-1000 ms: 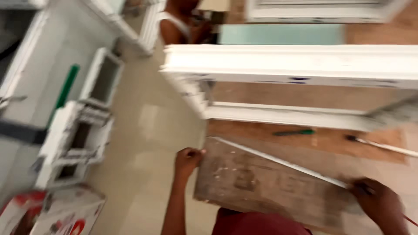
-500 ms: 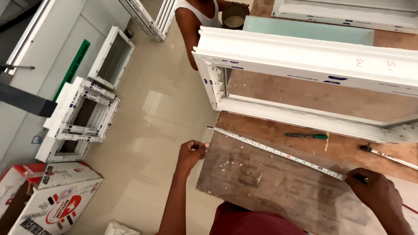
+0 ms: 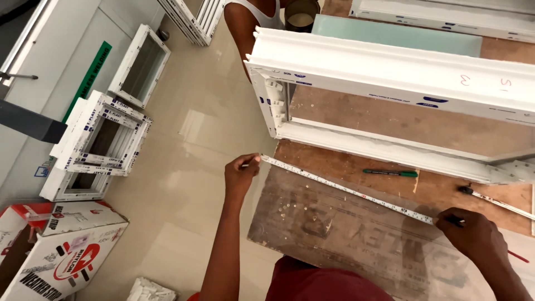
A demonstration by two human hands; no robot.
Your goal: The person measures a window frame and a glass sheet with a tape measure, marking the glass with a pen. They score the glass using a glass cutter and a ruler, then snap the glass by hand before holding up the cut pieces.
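Observation:
My left hand [image 3: 241,173] pinches one end of a white measuring tape [image 3: 345,188] at the left edge of a clear glass pane [image 3: 340,234] lying on the wooden workbench [image 3: 446,192]. The tape runs diagonally across the pane to my right hand [image 3: 472,234], which presses its other end down and also holds a thin red pencil. A green marker [image 3: 390,173] lies just beyond the tape. A white window frame [image 3: 390,83] stands on the bench behind it.
Another person's arm [image 3: 245,28] shows at the top, beside the frame. Several small white frames [image 3: 103,139] are stacked on the tiled floor at left. A cardboard box [image 3: 61,251] sits at bottom left. A screwdriver-like tool [image 3: 490,198] lies at right.
The view has steadied and shifted. The tape is now stretched taut between both hands across the pane; my left hand has moved up to the pane's far left corner.

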